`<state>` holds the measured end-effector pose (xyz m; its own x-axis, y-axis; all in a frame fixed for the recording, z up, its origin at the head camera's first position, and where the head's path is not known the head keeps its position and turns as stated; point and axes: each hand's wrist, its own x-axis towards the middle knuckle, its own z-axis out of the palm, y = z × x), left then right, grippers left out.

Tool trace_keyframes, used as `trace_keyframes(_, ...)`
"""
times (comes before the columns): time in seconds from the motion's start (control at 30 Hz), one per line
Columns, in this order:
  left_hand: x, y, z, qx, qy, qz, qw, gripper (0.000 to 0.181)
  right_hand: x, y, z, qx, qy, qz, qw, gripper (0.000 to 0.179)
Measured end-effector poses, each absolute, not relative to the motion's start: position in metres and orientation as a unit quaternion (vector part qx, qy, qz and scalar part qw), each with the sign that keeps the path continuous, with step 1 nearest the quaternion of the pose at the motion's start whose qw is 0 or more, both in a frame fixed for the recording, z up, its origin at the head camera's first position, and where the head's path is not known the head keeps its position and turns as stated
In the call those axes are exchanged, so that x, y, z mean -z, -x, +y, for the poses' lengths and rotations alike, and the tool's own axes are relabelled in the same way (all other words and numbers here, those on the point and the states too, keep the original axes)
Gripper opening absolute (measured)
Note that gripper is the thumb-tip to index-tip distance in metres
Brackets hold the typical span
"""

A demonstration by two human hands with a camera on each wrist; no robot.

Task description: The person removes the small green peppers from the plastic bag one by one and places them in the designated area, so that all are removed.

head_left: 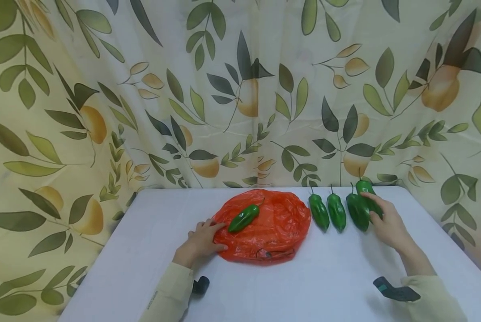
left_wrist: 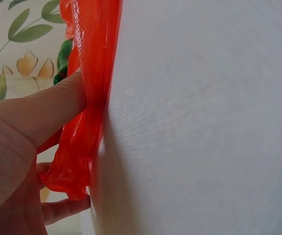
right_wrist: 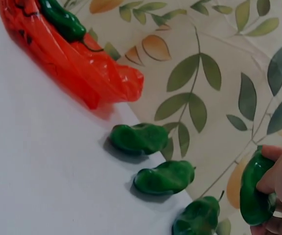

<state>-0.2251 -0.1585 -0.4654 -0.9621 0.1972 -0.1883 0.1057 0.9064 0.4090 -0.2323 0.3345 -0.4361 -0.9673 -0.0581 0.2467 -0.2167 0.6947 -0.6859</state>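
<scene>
A crumpled red plastic bag lies flattened on the table, with one glossy green pepper on top. My left hand holds the bag's left edge; in the left wrist view the red plastic runs between thumb and fingers. At the back right, my right hand grips another green pepper between thumb and fingers. The right wrist view shows this held pepper raised on its own, apart from the others. Beside it stand three peppers in a row, the nearest being a green pepper.
The other two row peppers, a green pepper and its neighbour pepper, lie between bag and right hand, stems toward the back. A white table carries everything. Behind its back edge hangs a leaf-and-fruit patterned curtain.
</scene>
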Motion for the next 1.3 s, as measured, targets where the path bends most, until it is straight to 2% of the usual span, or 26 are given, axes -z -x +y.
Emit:
trace_keyframes(0.23,0.466,0.22,-0.162,-0.196,-0.07,0.971,0.116,0.075,0.447,0.233,0.342,-0.401,-0.067,-0.905,0.121,0.059)
trace_keyframes(0.7,0.467,0.22,-0.161,-0.2,-0.069,0.971,0.109,0.076,0.463,0.235,0.362,-0.389,0.01,-0.918,0.07,0.064)
trace_keyframes(1.03,0.468,0.221,-0.159,-0.202,-0.075,0.97,0.113,0.073,0.479,0.238,0.367,-0.378,0.02,-0.925,0.028,0.064)
trace_keyframes(1.3,0.465,0.224,-0.157,-0.199,-0.075,0.971,0.109,0.075,0.486,0.239,0.369,-0.349,0.041,-0.935,0.044,0.058)
